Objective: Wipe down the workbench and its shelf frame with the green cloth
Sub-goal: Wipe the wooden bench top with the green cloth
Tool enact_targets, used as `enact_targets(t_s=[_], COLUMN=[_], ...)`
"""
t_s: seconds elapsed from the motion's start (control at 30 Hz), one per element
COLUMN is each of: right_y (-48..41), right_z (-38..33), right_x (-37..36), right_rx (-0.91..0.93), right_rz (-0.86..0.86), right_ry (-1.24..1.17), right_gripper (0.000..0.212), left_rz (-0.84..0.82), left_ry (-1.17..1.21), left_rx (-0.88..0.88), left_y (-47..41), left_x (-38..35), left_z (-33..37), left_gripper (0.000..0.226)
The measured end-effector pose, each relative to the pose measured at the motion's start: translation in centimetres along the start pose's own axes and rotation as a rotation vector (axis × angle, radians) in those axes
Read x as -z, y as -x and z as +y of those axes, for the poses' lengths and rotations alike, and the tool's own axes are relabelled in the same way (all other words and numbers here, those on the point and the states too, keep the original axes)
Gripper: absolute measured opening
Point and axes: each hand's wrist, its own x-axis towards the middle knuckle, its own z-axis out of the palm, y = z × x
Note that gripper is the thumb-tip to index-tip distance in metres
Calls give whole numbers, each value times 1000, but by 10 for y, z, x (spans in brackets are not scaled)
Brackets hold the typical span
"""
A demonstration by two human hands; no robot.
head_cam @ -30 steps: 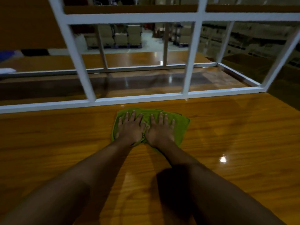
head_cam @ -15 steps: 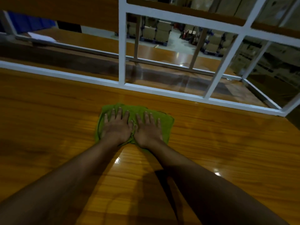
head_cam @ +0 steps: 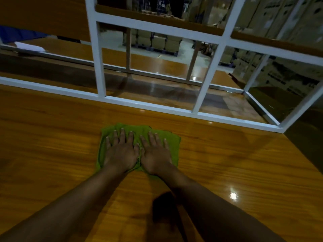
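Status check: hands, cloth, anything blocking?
Left hand and right hand flat, pressing green cloth on workbench. Shelf frame rail just beyond cloth, not touching.

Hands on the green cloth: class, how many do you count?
2. The left hand presses flat on the left half of the green cloth; the right hand on its right half.

The left hand (head_cam: pixel 120 154) and right hand (head_cam: pixel 156 154) cover the middle of the crumpled green cloth (head_cam: pixel 173 147); the white metal shelf frame (head_cam: pixel 99 58) runs off the top.
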Motion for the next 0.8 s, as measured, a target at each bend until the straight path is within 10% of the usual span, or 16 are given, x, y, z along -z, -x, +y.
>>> enact_targets(t_s=[0.5,0.8], right_y=[61,70], right_z=[286,331], right_x=[45,46], right_rx=[-417,-731], right_rz=[82,178], right_ry=[26,-24], right_gripper=[57,66], left_rz=[-7,-80], left_ry=[17,-77], left_rx=[-326,-721], left_y=[-59,-102], left_x=[-34,-43], left_z=[305,375], left_gripper=[62,56])
